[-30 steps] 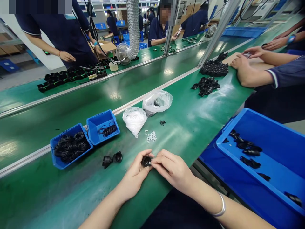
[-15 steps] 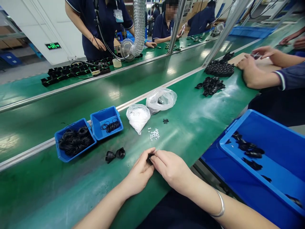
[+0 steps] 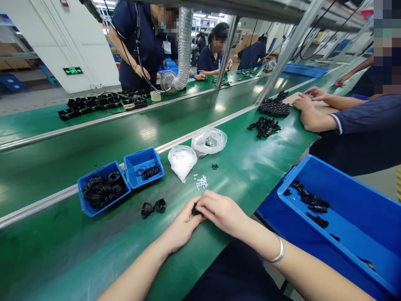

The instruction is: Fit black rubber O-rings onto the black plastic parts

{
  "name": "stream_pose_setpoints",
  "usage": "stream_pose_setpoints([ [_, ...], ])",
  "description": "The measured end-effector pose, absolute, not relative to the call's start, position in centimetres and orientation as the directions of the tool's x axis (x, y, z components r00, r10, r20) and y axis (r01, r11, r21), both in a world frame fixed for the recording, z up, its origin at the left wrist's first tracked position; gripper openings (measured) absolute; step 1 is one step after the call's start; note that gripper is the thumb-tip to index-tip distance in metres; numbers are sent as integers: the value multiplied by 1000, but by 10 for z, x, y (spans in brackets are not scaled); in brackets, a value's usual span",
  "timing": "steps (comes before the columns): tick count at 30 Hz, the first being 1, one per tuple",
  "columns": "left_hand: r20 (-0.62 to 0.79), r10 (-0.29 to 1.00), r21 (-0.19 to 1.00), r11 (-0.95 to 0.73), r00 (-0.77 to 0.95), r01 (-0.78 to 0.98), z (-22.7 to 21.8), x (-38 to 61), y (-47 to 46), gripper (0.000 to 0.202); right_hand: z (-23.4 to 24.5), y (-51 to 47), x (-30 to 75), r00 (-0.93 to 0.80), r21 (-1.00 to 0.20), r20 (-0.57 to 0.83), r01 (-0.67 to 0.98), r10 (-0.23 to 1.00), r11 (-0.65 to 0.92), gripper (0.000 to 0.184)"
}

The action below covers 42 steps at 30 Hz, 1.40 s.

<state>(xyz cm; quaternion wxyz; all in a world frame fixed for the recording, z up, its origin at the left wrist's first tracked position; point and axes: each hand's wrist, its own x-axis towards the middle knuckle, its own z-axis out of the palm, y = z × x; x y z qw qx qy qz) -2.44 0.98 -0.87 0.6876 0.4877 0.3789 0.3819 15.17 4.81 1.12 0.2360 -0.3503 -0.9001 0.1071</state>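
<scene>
Between my two hands, low over the green tabletop, is a small black round plastic part [image 3: 196, 209], mostly covered by fingers. My left hand [image 3: 183, 225] is wrapped around it from the left. From the right, my right hand [image 3: 221, 211] has its fingertips bent onto the part's upper side; whether they pinch a smaller piece is hidden. Two black cylindrical plastic parts [image 3: 153, 207] lie together to the left of my hands. Just beyond my fingers are small white pieces [image 3: 201, 182] in a loose pile, with a little cluster of tiny black pieces [image 3: 214, 166] behind.
Two blue bins [image 3: 128, 190] hold black rings. A bag of white pieces [image 3: 182, 162] stands beside another clear bag [image 3: 209, 141]. At right, a large blue crate [image 3: 351, 200] contains black parts. Heaped black parts [image 3: 265, 127] lie near a co-worker's hands [image 3: 308, 102].
My view has tilted up and shifted slightly right. My right hand's fingers have curled further over the black part, while my left hand keeps its hold.
</scene>
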Motion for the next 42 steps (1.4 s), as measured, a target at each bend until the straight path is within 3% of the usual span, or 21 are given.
stream_pose_setpoints([
  [3, -164, 879, 890, 328, 448, -316, -12, -22, 11, 48, 1, 78, 178, -366, -503, 414, 671, 834, 544, 18],
  [6, -176, 873, 863, 359, 454, -356, -15, -21, 13, 49, -16, 113, 200, -238, -485, 433, 752, 869, 447, 20],
  [10, -164, 864, 861, 361, 477, -359, -17, -21, 17, 46, -32, 143, 207, -202, -462, 433, 787, 878, 409, 21],
  [15, -164, 853, 884, 351, 496, -310, -16, -22, 19, 39, -33, 147, 202, -214, -447, 410, 800, 887, 400, 19],
  [26, -154, 848, 925, 304, 507, -228, -13, -26, 21, 42, -20, 154, 212, -357, -463, 275, 764, 893, 448, 20],
  [33, -154, 859, 935, 287, 488, -210, -15, -29, 20, 47, -5, 123, 208, -405, -569, 232, 681, 885, 461, 22],
  [38, -171, 860, 947, 279, 481, -161, -18, -30, 19, 48, 9, 67, 168, -524, -767, 226, 424, 821, 482, 13],
  [42, -174, 866, 958, 258, 469, -121, -17, -32, 18, 43, 3, 50, 147, -556, -791, 219, 379, 802, 479, 11],
])
